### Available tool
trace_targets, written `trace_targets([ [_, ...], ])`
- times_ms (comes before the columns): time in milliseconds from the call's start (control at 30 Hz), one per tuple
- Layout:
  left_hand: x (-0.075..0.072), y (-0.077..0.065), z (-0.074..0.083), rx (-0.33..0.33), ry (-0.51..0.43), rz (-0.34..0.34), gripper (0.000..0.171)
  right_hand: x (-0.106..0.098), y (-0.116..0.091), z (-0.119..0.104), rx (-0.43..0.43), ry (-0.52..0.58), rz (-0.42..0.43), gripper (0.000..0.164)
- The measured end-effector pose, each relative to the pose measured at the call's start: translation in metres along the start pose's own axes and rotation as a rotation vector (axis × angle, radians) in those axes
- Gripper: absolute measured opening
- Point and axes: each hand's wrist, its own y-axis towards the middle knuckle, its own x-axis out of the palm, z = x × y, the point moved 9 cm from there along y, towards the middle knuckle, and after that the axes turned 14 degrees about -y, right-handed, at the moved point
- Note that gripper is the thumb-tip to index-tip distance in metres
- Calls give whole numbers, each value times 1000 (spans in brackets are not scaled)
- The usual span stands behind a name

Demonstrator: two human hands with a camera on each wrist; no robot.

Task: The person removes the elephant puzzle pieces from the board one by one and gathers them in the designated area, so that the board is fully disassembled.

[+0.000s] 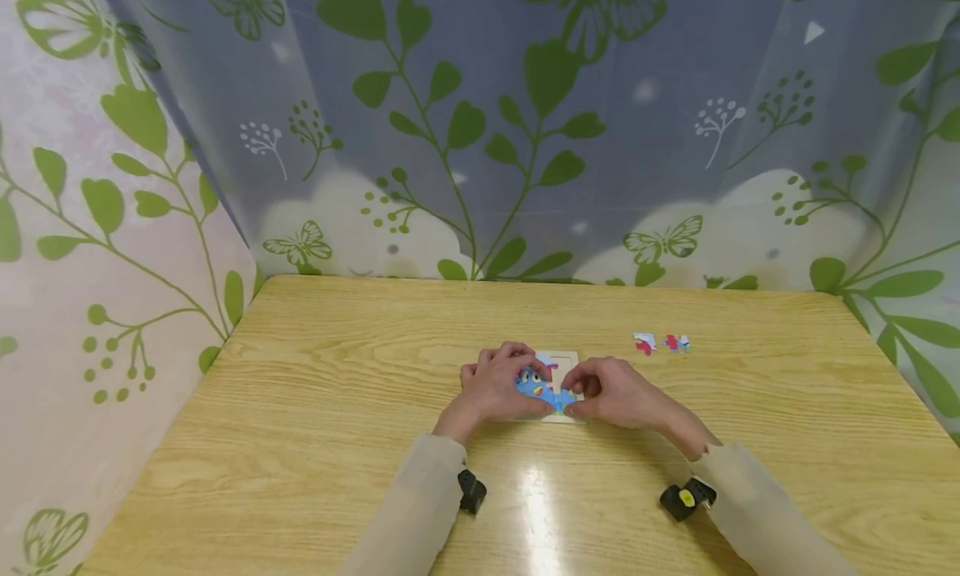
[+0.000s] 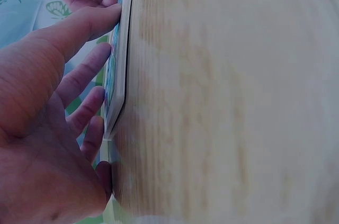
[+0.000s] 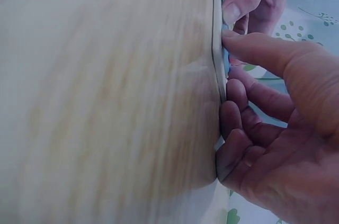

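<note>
A shallow white-framed jigsaw puzzle tray (image 1: 572, 360) lies on the table, partly filled with a blue cartoon picture with eyes (image 1: 528, 378). My left hand (image 1: 497, 386) spans the tray's left side, its thumb and fingers spread and touching the puzzle. At the lower right of the tray, my right hand (image 1: 618, 394) pinches a blue puzzle piece (image 1: 565, 399) between thumb and index finger. That piece (image 3: 227, 64) shows only as a thin blue strip in the right wrist view. From the left wrist, the tray (image 2: 122, 70) appears edge-on. The hands cover much of the picture.
Two loose puzzle pieces, one white and red (image 1: 644, 343) and one red and blue (image 1: 676, 343), lie beyond my right hand. The wooden table (image 1: 337, 351) meets a leaf-patterned curtain (image 1: 480, 142) at its back edge. Each wrist wears a small black camera.
</note>
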Motion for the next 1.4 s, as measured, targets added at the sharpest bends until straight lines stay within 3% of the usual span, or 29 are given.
trace_targets([
  [533, -3, 2, 2, 9, 4, 9, 32, -3, 1, -2, 20, 46, 10, 22],
  [933, -1, 1, 1, 0, 14, 1, 31, -4, -5, -2, -45, 152, -2, 22],
  [1400, -1, 0, 0, 4, 12, 2, 30, -6, -12, 3, -47, 210, 20, 15],
])
